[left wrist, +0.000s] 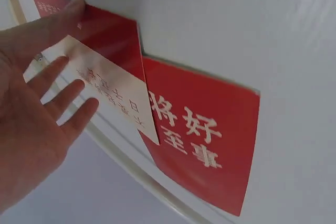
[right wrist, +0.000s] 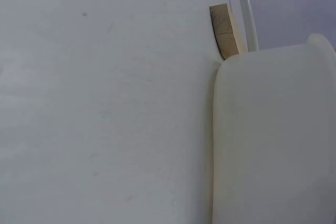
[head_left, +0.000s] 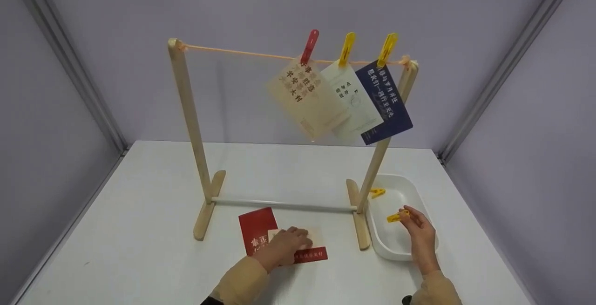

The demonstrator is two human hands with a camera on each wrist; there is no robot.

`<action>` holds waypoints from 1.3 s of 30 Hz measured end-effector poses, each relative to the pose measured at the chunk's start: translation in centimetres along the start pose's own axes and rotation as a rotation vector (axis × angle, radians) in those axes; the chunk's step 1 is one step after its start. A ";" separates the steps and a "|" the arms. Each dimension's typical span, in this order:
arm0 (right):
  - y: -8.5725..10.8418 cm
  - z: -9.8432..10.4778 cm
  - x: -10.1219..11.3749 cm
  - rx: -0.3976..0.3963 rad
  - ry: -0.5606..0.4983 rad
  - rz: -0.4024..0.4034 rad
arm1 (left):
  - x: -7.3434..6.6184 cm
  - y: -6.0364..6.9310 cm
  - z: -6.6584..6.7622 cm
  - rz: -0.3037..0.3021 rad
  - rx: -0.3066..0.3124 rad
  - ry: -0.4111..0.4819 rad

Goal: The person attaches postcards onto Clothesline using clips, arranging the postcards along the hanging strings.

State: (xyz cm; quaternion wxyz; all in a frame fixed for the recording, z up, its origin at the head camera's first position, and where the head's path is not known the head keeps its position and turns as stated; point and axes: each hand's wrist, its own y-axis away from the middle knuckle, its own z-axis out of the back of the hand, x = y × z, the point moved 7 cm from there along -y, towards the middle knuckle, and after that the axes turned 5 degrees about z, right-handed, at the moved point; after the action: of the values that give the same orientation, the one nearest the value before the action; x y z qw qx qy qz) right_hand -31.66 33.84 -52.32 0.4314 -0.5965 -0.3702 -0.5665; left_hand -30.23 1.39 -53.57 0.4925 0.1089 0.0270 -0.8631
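My left hand (head_left: 289, 244) is over two overlapping cards on the table. One is a red card (left wrist: 231, 106) with pale characters; the red-and-cream card (left wrist: 113, 30) lies partly on top of it. In the left wrist view the thumb touches that upper card's edge, and the other fingers spread loosely above it. Over the white tray (head_left: 404, 254), my right hand (head_left: 421, 237) pinches a yellow clothespin (head_left: 395, 217) between thumb and fingertips. Another yellow clothespin (head_left: 377, 193) lies in the tray. The right wrist view shows the tray's outer wall, not the hand.
A wooden rack (head_left: 188, 109) stands behind the cards with an orange string (head_left: 237, 51) across its top. Clipped there are a beige card (head_left: 309, 105) by a red clothespin (head_left: 310, 46), plus a pale card (head_left: 358, 105) and a navy card (head_left: 393, 109) by yellow clothespins.
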 end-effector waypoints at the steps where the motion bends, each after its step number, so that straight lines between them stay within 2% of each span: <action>1: 0.0 0.0 0.0 0.002 -0.001 0.000 | 0.4 0.1 0.2 0.088 -0.074 0.028; 3: 0.0 -0.1 0.0 0.005 0.007 -0.002 | 1.3 0.8 0.3 0.272 -0.206 0.050; 5: 0.0 -0.2 0.0 0.009 0.007 -0.002 | 2.1 1.7 0.1 0.442 -0.265 0.036; 6: 0.0 -0.2 0.0 0.010 0.016 -0.002 | 2.4 2.2 -0.2 0.507 -0.257 0.028; 8: -0.1 -0.2 0.0 0.007 0.026 0.005 | 2.6 2.7 -0.8 0.563 -0.210 -0.029; 10: -0.2 -0.1 0.0 -0.001 0.037 0.014 | 2.8 2.8 -1.1 0.579 -0.176 -0.032; 13: -0.2 0.0 0.1 -0.004 0.052 0.018 | 3.0 2.4 -1.3 0.572 -0.149 0.011; 19: -0.1 0.1 -0.1 -0.006 0.077 0.001 | 3.0 1.5 -1.3 0.545 -0.171 0.241; 21: 0.0 0.1 -0.1 -0.009 0.087 -0.001 | 3.0 1.3 -1.1 0.524 -0.187 0.286; 26: 0.0 0.0 -0.1 -0.008 0.101 -0.003 | 3.4 0.5 -0.3 0.419 -0.132 0.328; 29: 0.1 0.0 -0.1 0.001 0.070 -0.002 | 3.8 0.4 -0.3 0.415 -0.108 0.363; 33: 0.2 0.1 0.1 0.004 0.014 0.019 | 3.8 0.5 -0.7 0.509 -0.169 0.345; 35: 0.2 0.1 0.3 0.003 -0.015 0.034 | 3.6 0.5 -0.8 0.547 -0.205 0.280; 37: 0.1 0.1 0.4 0.005 -0.004 0.037 | 3.3 0.4 -0.7 0.563 -0.239 0.203; 39: 0.1 0.1 0.4 0.008 0.002 0.036 | 3.1 0.3 -0.5 0.570 -0.276 0.167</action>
State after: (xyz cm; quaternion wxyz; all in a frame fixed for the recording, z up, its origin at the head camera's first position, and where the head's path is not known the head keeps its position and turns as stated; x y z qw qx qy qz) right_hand -31.48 33.86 -51.94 0.4441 -0.6009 -0.3613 -0.5579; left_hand -31.43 -1.34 -54.72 0.7204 0.1147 0.1525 -0.6667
